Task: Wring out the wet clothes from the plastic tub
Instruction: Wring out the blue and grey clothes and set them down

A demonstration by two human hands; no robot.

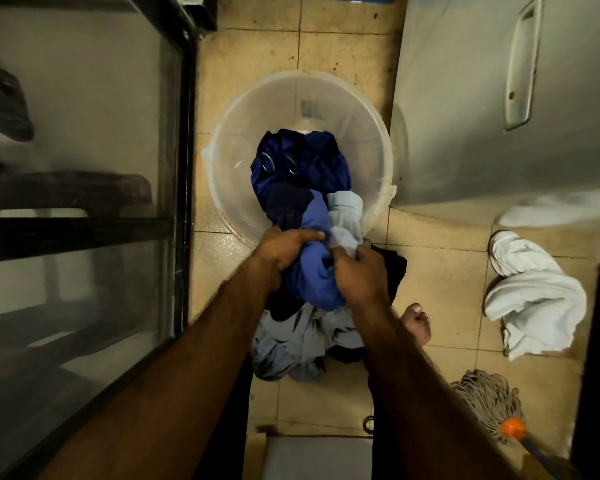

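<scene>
Left hand [284, 249], right hand [357, 271] both grip blue bundle [312, 275]; tub [250, 126] holds navy garment [302, 161], perhaps water

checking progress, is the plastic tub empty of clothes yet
No, a dark blue garment lies inside the tub, and the left hand and right hand grip more clothes at its rim.

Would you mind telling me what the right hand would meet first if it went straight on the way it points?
The right hand points up-left, so it would first meet the blue cloth it grips, then probably the left hand; depth is unclear.
</scene>
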